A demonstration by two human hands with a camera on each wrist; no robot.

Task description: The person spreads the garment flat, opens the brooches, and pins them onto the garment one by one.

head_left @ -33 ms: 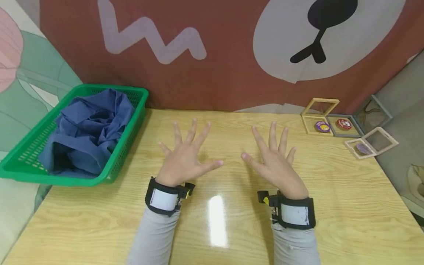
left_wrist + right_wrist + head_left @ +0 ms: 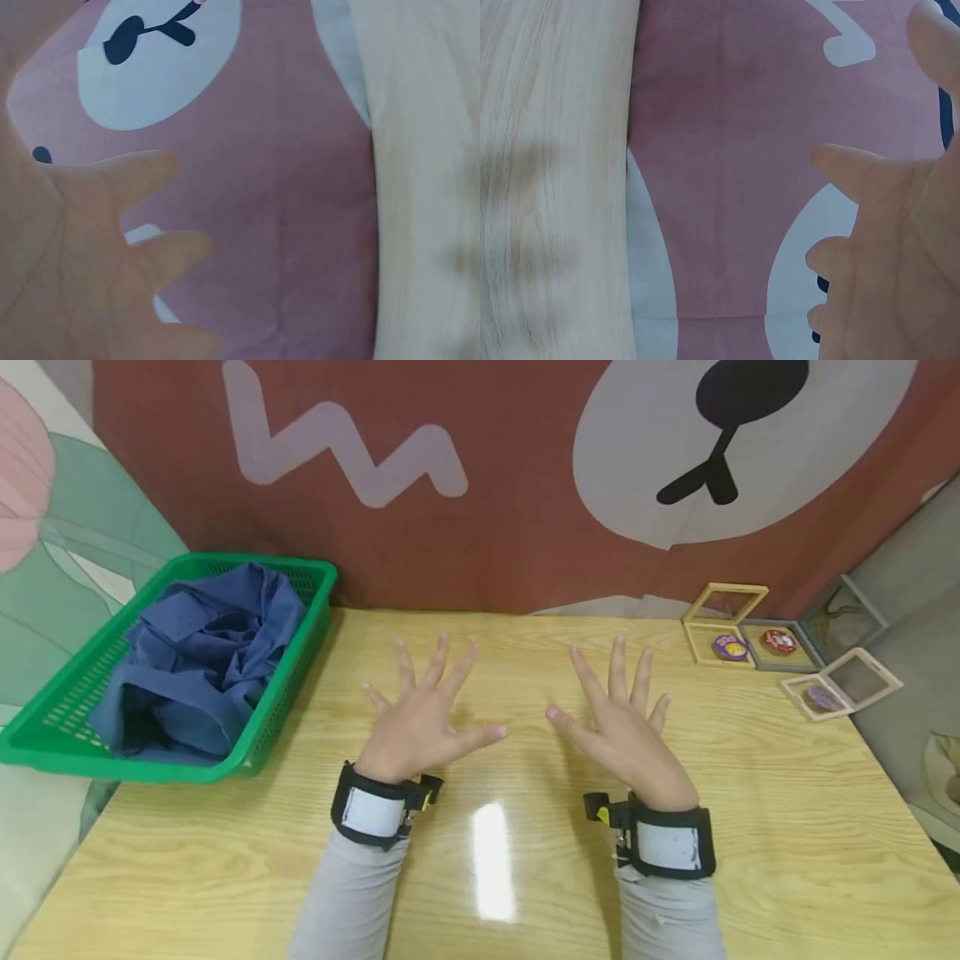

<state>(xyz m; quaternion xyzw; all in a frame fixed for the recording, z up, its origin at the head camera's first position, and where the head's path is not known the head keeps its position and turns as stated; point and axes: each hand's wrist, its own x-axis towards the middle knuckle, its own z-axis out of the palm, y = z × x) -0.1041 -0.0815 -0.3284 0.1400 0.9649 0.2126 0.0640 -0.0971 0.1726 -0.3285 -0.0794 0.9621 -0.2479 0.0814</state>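
Note:
My left hand (image 2: 415,727) is held over the middle of the wooden table, palm down with its fingers spread and nothing in its grasp. To its right, my right hand (image 2: 626,735) has the same spread fingers, and it too holds nothing. The thumbs point towards each other across a gap. In the left wrist view the palm and fingers (image 2: 169,259) stand out against the printed cloth. The right wrist view has the palm and straight fingers (image 2: 847,161) at its right side. Nearest to the left hand is a green plastic basket (image 2: 296,660) with crumpled blue cloth (image 2: 217,635) inside.
At the table's (image 2: 540,893) back right stand small open hinged frames: a light wooden one (image 2: 699,647), a grey one (image 2: 813,653) and a pale one (image 2: 862,681), each with a small round piece inside. A printed cloth (image 2: 510,527) hangs along the back edge.

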